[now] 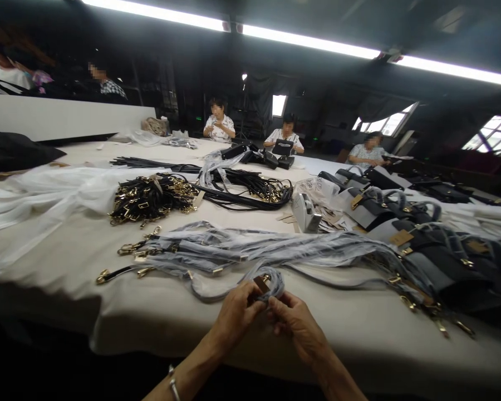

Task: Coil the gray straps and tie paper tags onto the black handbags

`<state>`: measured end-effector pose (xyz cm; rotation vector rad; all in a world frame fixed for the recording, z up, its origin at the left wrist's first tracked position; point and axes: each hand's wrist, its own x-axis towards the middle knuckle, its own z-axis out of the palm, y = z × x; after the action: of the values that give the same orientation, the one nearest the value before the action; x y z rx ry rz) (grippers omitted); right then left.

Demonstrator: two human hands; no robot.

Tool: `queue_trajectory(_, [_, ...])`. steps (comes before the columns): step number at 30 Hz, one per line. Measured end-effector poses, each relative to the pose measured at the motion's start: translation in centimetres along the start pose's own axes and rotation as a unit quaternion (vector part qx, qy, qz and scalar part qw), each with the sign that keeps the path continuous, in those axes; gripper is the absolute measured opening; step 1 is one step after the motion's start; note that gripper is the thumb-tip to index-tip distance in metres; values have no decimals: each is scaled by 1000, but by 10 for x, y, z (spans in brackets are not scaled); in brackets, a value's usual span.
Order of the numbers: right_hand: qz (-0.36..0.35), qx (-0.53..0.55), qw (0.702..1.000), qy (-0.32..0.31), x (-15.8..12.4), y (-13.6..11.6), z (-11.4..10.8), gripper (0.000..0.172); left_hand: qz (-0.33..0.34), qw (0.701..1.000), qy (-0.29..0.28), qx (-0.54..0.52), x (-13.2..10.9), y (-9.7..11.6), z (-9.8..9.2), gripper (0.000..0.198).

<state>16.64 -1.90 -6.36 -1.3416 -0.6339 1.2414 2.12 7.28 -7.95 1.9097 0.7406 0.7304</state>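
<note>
My left hand (235,315) and my right hand (297,324) meet at the table's near edge, both pinched on the end of a grey plastic-wrapped strap (269,281) with a small brown fitting between the fingers. That strap loops back into a bundle of wrapped straps (250,248) with gold clasps, lying across the pale table (67,262) just beyond my hands. A bracelet shows on my left wrist.
A pile of black straps with gold buckles (150,197) lies left of centre, long black straps (250,192) behind. A tape dispenser (307,213) stands mid-table. Dark handbags (421,234) line the right side. Clear plastic sheeting (45,192) covers the left. Several people sit at the far end.
</note>
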Motion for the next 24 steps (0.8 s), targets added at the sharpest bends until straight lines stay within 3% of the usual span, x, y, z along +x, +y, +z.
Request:
queue_trajectory(3, [17, -8, 1000, 1, 1, -3, 2, 54, -43, 995, -19, -93, 2, 3, -4, 33])
queue_trajectory(7, [17, -38, 999, 9, 2, -2, 7, 50, -41, 989, -28, -137, 3, 7, -6, 17])
queue_trajectory(13, [-106, -35, 987, 112, -11, 17, 7, 63, -51, 980, -22, -190, 8, 13, -11, 16])
queue_trajectory(16, [-187, -114, 972, 82, -20, 21, -4, 47, -81, 970, -80, -213, 15, 17, -21, 19])
queue_trajectory(19, [-293, -310, 905, -1, -20, 14, -17, 36, -93, 956, -138, -240, 24, 18, -30, 22])
queue_trajectory(24, [-462, -546, 697, -54, -10, -20, -20, 22, -99, 952, -179, -230, 34, 15, -33, 23])
